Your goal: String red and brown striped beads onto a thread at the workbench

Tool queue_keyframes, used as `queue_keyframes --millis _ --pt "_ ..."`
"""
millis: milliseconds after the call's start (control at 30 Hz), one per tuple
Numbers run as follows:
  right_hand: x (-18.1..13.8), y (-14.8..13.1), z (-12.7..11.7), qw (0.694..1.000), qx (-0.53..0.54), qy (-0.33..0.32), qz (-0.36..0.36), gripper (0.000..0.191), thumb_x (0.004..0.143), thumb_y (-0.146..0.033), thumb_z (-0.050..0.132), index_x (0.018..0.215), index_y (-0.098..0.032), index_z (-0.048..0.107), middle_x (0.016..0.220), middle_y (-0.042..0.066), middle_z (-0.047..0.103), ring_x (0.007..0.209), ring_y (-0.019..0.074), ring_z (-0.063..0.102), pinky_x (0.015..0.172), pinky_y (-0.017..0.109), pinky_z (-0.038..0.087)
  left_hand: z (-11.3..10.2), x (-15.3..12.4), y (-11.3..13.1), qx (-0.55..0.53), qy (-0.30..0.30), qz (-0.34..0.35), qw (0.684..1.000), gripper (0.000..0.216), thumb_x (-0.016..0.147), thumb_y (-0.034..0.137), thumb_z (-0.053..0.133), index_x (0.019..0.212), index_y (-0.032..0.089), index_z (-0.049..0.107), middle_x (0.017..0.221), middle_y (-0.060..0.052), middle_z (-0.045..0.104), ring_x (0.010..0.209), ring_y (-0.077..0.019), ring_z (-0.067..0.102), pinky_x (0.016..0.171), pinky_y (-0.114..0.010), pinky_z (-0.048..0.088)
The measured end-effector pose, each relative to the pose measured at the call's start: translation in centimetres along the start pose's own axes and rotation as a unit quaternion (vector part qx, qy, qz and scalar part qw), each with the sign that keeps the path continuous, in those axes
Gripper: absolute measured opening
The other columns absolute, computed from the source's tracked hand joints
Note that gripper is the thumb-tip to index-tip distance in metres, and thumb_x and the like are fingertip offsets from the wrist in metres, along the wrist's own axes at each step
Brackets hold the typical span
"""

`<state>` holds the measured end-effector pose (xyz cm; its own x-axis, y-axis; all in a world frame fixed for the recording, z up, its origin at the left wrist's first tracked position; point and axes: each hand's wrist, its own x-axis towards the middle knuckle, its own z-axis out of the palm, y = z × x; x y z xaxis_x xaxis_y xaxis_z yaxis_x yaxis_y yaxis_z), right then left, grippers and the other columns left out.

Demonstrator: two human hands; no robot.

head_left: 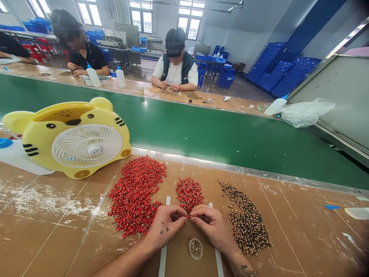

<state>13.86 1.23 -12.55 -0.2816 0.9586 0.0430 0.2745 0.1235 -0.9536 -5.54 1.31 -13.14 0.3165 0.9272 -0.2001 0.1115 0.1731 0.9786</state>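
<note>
My left hand [170, 223] is closed in a pinch on a tiny red piece [188, 216]. Fingertip to fingertip with it, my right hand [211, 225] is pinched too; what it grips is too small to make out. Just beyond my fingers lies a small heap of red pieces [189, 192] with pale tips. A much larger pile of red pieces [135, 196] spreads to the left, partly behind my left hand. Black-and-gold small parts [248, 219] lie right of my right hand. Below both hands sits a small clear dish [195, 248] with a few bits in it.
A yellow animal-shaped fan [77, 138] stands at left beside a white bottle [23, 157]. White tape strips [163, 257] flank the dish. A green conveyor belt [201, 130] runs across; two people [175, 61] [83, 57] work beyond it, near squeeze bottles [93, 76].
</note>
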Motion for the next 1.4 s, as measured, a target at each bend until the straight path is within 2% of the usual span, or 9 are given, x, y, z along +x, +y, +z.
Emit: queue_keyframes --millis 300,633,833,967,1133,1400 --pt "-0.43 0.3 0.19 0.999 -0.012 -0.001 -0.05 0.016 0.091 -0.032 0.066 0.085 -0.02 0.075 0.086 0.007 0.071 0.079 0.0197 0.067 0.072 0.028 0.053 0.09 0.09 -0.13 -0.038 -0.008 -0.014 0.999 0.016 0.077 0.022 0.063 0.077 0.011 0.074 0.064 -0.003 0.068 0.06 -0.0144 0.059 0.058 -0.022 0.042" --pt "-0.35 0.03 0.44 0.998 -0.033 -0.01 -0.055 0.017 0.092 -0.031 0.065 0.085 -0.02 0.075 0.085 0.006 0.068 0.077 0.0183 0.065 0.07 0.026 0.051 0.17 -0.06 -0.82 -0.039 -0.009 0.003 0.999 0.015 0.08 0.021 0.063 0.08 0.011 0.074 0.067 -0.004 0.069 0.063 -0.0148 0.06 0.06 -0.022 0.043" --pt "-0.42 0.45 0.37 0.998 -0.042 0.007 -0.045 0.016 0.09 -0.031 0.068 0.082 -0.019 0.074 0.081 0.005 0.067 0.074 0.0171 0.064 0.067 0.025 0.049 0.03 -0.27 -0.57 0.027 0.0 0.053 0.998 0.017 0.083 0.022 0.061 0.081 0.013 0.076 0.067 -0.002 0.068 0.06 -0.0128 0.056 0.056 -0.02 0.039" --pt "-0.46 0.43 0.26 0.995 -0.063 0.016 -0.08 0.013 0.091 -0.029 0.068 0.086 -0.019 0.075 0.082 0.004 0.068 0.074 0.016 0.065 0.068 0.023 0.05 0.06 -0.33 -0.08 0.072 0.022 0.09 0.993 0.017 0.083 0.021 0.061 0.079 0.014 0.077 0.068 -0.003 0.07 0.06 -0.0124 0.057 0.057 -0.02 0.04" --pt "-0.62 -0.08 0.19 0.991 -0.073 0.012 -0.113 0.013 0.093 -0.024 0.065 0.089 -0.019 0.076 0.083 0.004 0.069 0.074 0.015 0.065 0.068 0.022 0.05 0.12 -0.3 -0.28 0.093 0.03 0.108 0.989 0.017 0.084 0.022 0.063 0.081 0.014 0.078 0.068 -0.004 0.073 0.059 -0.0133 0.059 0.056 -0.02 0.042" --pt "-0.57 -0.24 0.01 0.992 -0.076 -0.018 -0.099 0.017 0.096 -0.026 0.061 0.088 -0.018 0.075 0.081 0.004 0.069 0.073 0.0155 0.064 0.066 0.023 0.049 0.27 -0.37 -0.88 0.109 0.028 0.112 0.987 0.016 0.083 0.021 0.063 0.079 0.015 0.078 0.065 -0.004 0.071 0.057 -0.0129 0.059 0.054 -0.02 0.041"
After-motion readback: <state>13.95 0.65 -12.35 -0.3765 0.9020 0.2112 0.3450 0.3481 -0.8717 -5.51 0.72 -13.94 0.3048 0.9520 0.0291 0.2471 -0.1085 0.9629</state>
